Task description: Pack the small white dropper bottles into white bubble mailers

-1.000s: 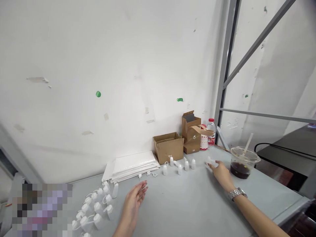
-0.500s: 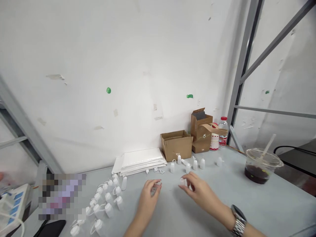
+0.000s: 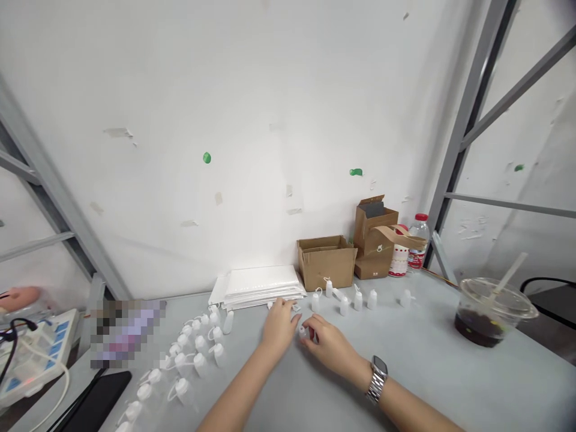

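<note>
My right hand (image 3: 330,342) has its thumb and fingers pinched round a small translucent white squeeze bottle (image 3: 303,330), mostly covered by the fingers. Just left of it, my left hand (image 3: 279,327) reaches over the table, thumb apart from the fingers, by small white cap pieces (image 3: 296,307). Its fingertips are partly hidden and I see nothing held. Behind the hands stand several similar bottles (image 3: 344,306), some with strap caps. Many more capped bottles (image 3: 182,390) stand in rows at the left.
White padded envelopes (image 3: 261,285) are stacked by the wall, beside an open cardboard box (image 3: 328,267) and a brown paper bag (image 3: 371,255). A cup of dark drink (image 3: 481,324) stands at the right. A black phone-like slab (image 3: 101,402) and a power strip (image 3: 54,351) lie left.
My left hand has moved forward to the small cap pieces. The right hand has come left with the bottle, closer to the left hand. The view has shifted slightly.
</note>
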### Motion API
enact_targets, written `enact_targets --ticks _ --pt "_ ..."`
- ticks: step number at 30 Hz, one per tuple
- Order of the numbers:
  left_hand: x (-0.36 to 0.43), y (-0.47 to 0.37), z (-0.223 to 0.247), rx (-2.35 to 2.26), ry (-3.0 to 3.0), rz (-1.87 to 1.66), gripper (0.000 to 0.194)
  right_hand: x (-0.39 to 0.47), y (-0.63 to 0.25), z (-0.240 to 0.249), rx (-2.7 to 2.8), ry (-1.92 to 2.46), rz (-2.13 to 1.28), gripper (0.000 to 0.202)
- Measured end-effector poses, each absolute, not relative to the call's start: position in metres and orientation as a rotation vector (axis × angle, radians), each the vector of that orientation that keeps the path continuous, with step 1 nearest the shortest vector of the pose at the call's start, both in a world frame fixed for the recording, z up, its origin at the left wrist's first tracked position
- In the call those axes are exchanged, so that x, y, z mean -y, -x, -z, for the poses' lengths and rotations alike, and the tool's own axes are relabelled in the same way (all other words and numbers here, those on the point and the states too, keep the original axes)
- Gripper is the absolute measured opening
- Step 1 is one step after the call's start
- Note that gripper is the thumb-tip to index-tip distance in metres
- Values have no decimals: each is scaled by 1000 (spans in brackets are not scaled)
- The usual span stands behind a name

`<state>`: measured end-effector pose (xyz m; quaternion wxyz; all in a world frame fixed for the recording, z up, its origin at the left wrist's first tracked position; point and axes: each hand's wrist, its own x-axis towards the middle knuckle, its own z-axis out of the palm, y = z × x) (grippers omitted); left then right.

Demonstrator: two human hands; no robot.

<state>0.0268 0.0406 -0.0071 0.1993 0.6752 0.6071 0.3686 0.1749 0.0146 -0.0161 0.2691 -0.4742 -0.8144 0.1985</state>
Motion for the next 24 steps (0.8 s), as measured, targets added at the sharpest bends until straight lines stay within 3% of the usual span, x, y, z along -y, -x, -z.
enact_targets --ticks 7,14,24 --pt "-58 -43 17 -1710 -1852 -1110 15 -12 -179 16 2179 1260 -573 12" --pt "-53 -18 4 -1607 -1624 -1406 5 -12 -179 19 2105 1234 -631 13" --pt "-11 20 -4 -1421 -1079 -1522 37 -9 -169 22 1779 1142 -956 17"
